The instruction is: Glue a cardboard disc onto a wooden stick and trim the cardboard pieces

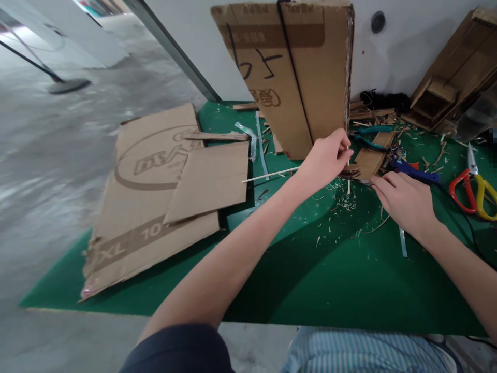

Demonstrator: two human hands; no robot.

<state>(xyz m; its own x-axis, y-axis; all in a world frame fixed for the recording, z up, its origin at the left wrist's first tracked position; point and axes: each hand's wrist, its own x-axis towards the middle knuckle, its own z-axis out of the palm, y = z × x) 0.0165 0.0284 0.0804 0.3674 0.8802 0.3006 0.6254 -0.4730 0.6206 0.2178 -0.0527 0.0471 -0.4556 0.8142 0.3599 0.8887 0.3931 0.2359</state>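
My left hand (325, 157) is pinched on a thin wooden stick (348, 171) that stands upright over a small cardboard piece (371, 158) on the green mat (318, 269). My right hand (404, 199) rests beside it on the mat, fingers curled toward the same cardboard piece; whether it grips anything I cannot tell. A second long thin stick (267, 175) lies flat on the mat, running left from under my left hand.
A tall upright cardboard panel (287, 72) leans against the wall behind my hands. Flat cardboard sheets (155, 197) cover the mat's left part. Red and yellow scissors (471, 189), a blue tool (415, 171), green pliers (370, 135) and cardboard scraps lie at right.
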